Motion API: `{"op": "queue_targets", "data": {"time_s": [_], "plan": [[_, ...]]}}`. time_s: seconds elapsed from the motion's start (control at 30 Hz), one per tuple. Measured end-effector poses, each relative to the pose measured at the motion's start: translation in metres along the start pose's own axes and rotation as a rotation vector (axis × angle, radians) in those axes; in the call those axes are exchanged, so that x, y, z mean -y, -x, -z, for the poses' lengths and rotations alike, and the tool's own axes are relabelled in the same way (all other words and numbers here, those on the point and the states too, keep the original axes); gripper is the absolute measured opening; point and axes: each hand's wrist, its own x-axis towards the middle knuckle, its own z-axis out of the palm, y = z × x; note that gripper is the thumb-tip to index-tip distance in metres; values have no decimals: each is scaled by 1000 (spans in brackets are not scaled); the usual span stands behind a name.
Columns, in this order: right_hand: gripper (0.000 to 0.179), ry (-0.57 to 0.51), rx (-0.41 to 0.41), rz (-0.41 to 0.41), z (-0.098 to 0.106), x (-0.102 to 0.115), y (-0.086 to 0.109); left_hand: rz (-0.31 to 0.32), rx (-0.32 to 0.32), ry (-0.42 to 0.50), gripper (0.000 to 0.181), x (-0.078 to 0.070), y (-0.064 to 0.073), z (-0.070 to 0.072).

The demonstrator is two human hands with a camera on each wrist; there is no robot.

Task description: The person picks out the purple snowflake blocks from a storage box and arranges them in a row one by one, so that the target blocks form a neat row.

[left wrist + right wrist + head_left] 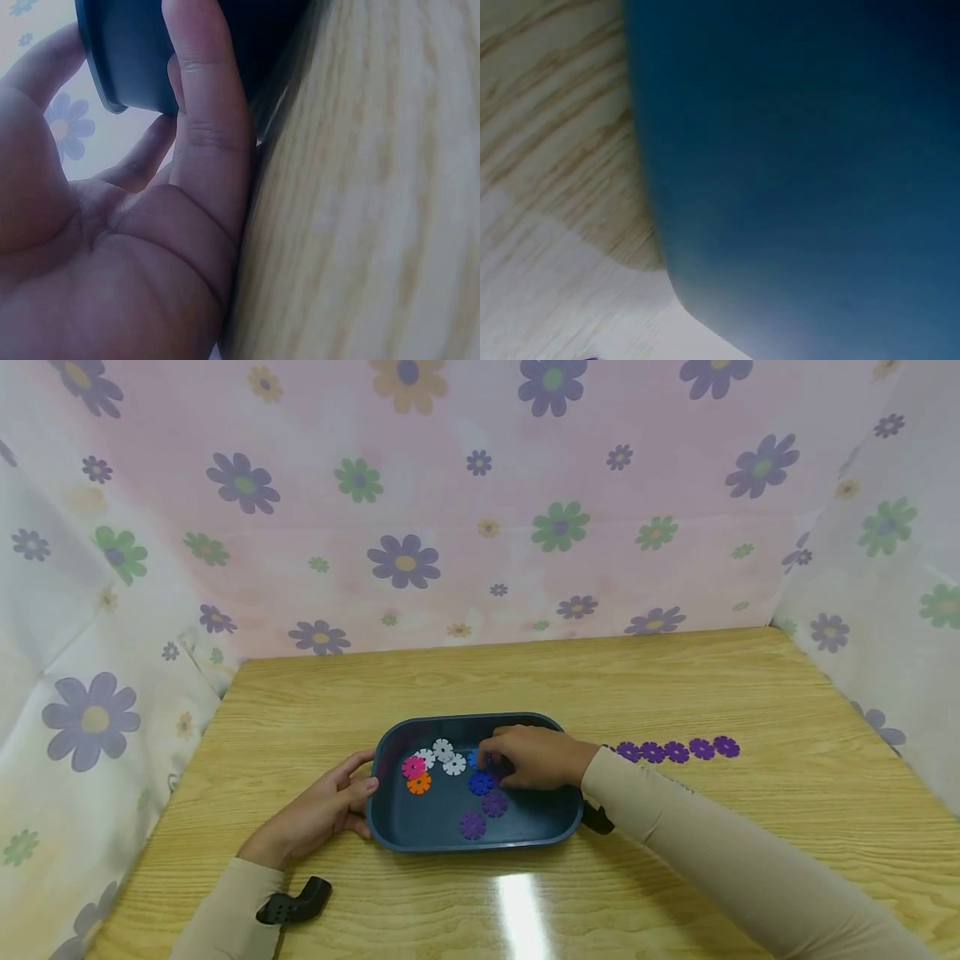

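Note:
A dark blue tray [435, 842] stands on the table in the head view. My left hand [322, 810] rests against its left end, thumb at the rim and fingers along the outer wall. The left wrist view shows these fingers mostly straight at the wall. My right hand [536, 758] reaches over the tray, fingertips down among the pieces. Beside them lie a blue notched disc [481, 783] and a purple notched disc [494, 803]. A bit of purple shows between thumb and fingers; I cannot tell whether it is gripped. Only the tray's blue wall [780, 187] fills the right wrist view.
Also in the tray are white discs [453, 765], a pink disc [413, 767], an orange disc [419, 783] and another purple disc [472, 825]. A row of purple discs [677, 752] lies on the table [390, 910] to the right, partly behind my right wrist. Flowered cloth [480, 510] encloses the back and sides.

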Motion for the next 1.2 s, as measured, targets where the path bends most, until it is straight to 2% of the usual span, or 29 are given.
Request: {"op": "queue_targets", "data": {"time_s": [0.33, 0.53, 0.73, 0.97, 1.2], "plan": [[25, 8, 29, -42, 0, 1, -2, 3, -6, -7, 58, -1, 1, -1], [19, -26, 44, -50, -2, 1, -2, 1, 2, -1, 58, 0, 1, -1], [19, -29, 16, -25, 1, 2, 0, 0, -4, -12, 58, 0, 0, -1], [32, -17, -29, -34, 2, 2, 1, 0, -9, 1, 58, 1, -1, -1], [24, 18, -43, -34, 2, 3, 2, 12, -22, -6, 59, 1, -1, -1]]}}
